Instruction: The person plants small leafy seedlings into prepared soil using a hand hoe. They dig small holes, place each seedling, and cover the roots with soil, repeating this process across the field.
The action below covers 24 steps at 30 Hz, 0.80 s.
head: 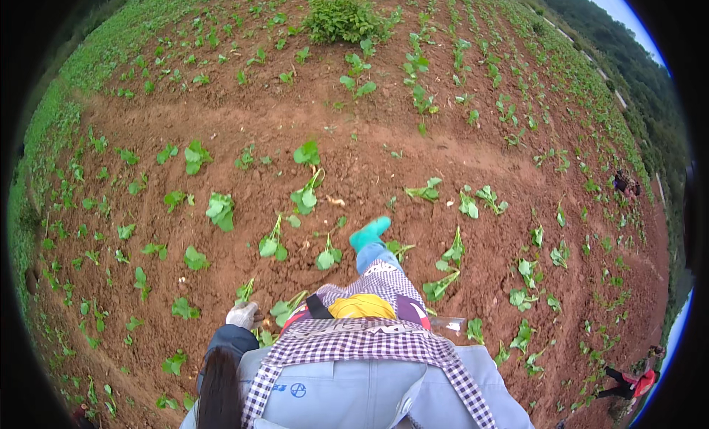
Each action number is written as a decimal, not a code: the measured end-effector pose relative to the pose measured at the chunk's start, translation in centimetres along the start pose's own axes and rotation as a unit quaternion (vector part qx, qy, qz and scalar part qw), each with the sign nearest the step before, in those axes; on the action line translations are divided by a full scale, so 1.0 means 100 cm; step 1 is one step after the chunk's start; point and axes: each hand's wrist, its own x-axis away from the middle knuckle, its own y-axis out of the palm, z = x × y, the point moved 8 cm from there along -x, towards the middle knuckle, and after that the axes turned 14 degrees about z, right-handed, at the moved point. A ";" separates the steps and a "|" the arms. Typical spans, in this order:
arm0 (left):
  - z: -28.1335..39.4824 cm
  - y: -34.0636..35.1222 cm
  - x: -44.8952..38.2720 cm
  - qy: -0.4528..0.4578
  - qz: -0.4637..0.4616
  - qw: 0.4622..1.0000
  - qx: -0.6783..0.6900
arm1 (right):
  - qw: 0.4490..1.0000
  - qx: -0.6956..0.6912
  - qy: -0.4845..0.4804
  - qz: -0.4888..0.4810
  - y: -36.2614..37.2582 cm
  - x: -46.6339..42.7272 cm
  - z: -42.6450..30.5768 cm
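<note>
My left hand (pixel 243 315), in a whitish glove, is low over the soil at the left of my body with its fingers curled. A leafy green seedling (pixel 244 291) shows just beyond the glove, and more leaves (pixel 267 338) show beside it. Whether the fingers grip a stem is too small to tell. My right hand is out of view. By my right side a flat greyish piece (pixel 448 322) sticks out, its kind unclear. Uprooted-looking seedlings (pixel 274 243) lie on the reddish soil before me, several with pale stems pointing away.
My foot in a green boot (pixel 370 233) is stepped forward between the seedlings. A bushy plant (pixel 346 19) stands farther ahead. Rows of young plants (pixel 421 99) run off to the upper right. A person in red (pixel 637 382) bends at the far right, and a dark figure (pixel 627 183) is farther up.
</note>
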 end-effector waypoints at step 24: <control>0.482 0.475 -0.149 0.145 -0.090 0.964 -0.205 | 1.000 0.005 0.019 0.002 -0.065 -0.227 -0.449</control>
